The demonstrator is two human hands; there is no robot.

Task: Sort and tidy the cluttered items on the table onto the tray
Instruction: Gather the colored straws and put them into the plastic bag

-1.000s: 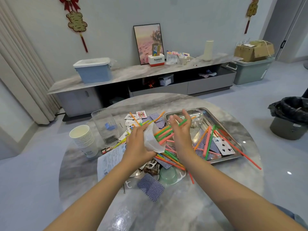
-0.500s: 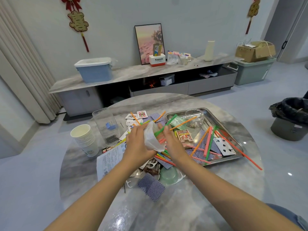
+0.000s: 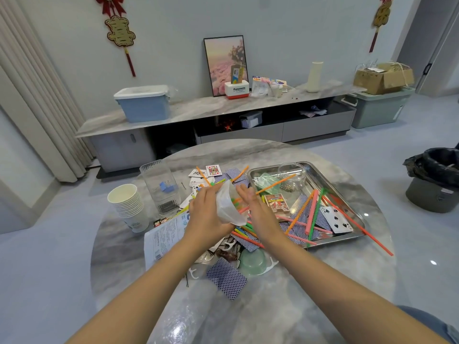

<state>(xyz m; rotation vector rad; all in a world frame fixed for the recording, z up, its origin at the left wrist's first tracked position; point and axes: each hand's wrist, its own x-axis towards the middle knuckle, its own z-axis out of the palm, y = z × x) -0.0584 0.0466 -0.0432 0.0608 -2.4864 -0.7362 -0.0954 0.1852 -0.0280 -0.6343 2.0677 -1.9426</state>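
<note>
Tray (image 3: 313, 170): silver metal. Straws (image 3: 313, 211): pink, orange, green, red. Card backs (image 3: 226, 278): blue-white lattice patt. Bowl (image 3: 252, 261): pale green. Paper cups (image 3: 127, 204): white. Table (image 3: 285, 301): grey marble veining.

Tray (image 3: 349, 240) right on table (image 3: 273, 306); paper cups (image 3: 128, 207) left; sticks (image 3: 314, 214) in tray
</note>
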